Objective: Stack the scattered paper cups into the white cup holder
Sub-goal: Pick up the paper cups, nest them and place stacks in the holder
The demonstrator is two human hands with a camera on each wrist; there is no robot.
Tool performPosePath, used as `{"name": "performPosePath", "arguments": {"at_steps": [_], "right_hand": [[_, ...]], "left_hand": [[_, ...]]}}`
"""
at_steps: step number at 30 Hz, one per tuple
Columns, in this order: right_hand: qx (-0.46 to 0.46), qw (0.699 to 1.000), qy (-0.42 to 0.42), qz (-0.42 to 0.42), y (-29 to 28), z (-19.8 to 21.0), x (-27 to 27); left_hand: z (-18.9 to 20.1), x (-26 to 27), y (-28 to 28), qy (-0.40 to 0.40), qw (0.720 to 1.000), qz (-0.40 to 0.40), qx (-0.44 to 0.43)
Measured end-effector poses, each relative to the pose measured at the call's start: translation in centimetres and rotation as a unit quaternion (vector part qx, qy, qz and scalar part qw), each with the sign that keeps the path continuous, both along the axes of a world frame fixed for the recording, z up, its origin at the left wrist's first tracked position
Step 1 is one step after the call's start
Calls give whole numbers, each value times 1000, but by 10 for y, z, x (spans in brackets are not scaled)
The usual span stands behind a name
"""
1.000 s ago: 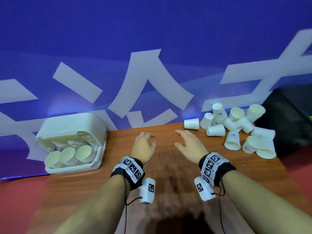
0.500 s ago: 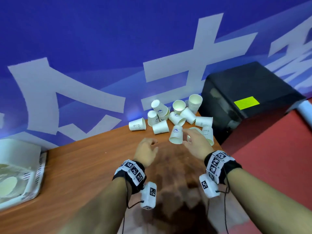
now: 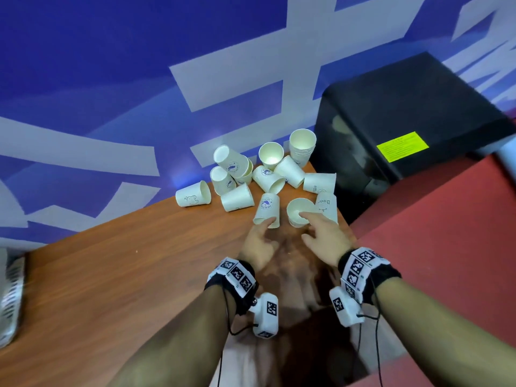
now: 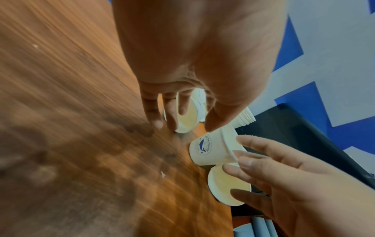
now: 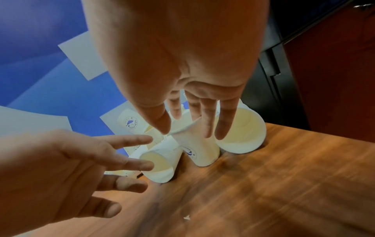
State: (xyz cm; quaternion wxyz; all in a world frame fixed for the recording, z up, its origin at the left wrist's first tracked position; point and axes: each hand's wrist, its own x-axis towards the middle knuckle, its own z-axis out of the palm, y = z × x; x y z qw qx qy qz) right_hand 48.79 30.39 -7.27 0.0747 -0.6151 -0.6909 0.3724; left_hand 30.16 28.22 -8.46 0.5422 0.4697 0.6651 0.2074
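Several white paper cups [image 3: 268,177] lie scattered at the far right corner of the wooden table [image 3: 125,275]. My left hand [image 3: 262,233] reaches forward with straight fingers, its index fingertip at the mouth of a whale-logo cup [image 3: 267,209] lying on its side. My right hand [image 3: 312,226] is spread beside it, its fingertips at the rim of an open-mouthed cup [image 3: 297,212]. The right wrist view shows the right hand [image 5: 192,128] hovering over the cups, gripping nothing. Only a sliver of the white cup holder [image 3: 11,297] shows at the far left edge.
A black cabinet [image 3: 405,113] stands right against the table's right end, just behind the cups. A short stack of nested cups [image 3: 301,146] stands upright at the back of the pile. The blue wall [image 3: 111,79] runs along the far edge. Red floor [image 3: 446,247] lies to the right.
The view has swung right, so the cup holder slid to the left edge. Both hands moved forward and right across the table to the near cups of the pile.
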Motion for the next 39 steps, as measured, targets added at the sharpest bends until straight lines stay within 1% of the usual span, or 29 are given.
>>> {"name": "performPosePath", "arguments": {"at_steps": [4, 7, 10, 17, 20, 23, 26, 29, 34, 39], "right_hand": [[5, 1000, -12, 5, 4, -7, 4], [9, 1000, -27, 2, 6, -5, 6], [11, 999, -53, 1, 6, 1, 8], [11, 1000, -18, -5, 3, 8, 7], [12, 1000, -4, -4, 1, 10, 3], [13, 1000, 7, -2, -2, 12, -3], [19, 1000, 8, -2, -6, 15, -8], [25, 1000, 2, 3, -9, 23, -16], [47, 998, 29, 0, -13, 48, -38], [102, 993, 53, 23, -15, 80, -78]], "left_hand": [[-6, 10, 8, -51, 998, 23, -4], [-12, 12, 12, -37, 999, 30, -17], [-6, 14, 13, -32, 998, 33, -32], [4, 9, 13, -14, 998, 52, -35], [14, 3, 11, 26, 998, 50, -15], [12, -8, 7, 62, 997, 54, -2], [15, -16, 2, 77, 995, 65, 7], [24, -26, -3, 117, 988, 88, 42], [51, -56, -18, 148, 977, 117, 102], [85, -101, -37, 182, 958, 157, 155]]}}
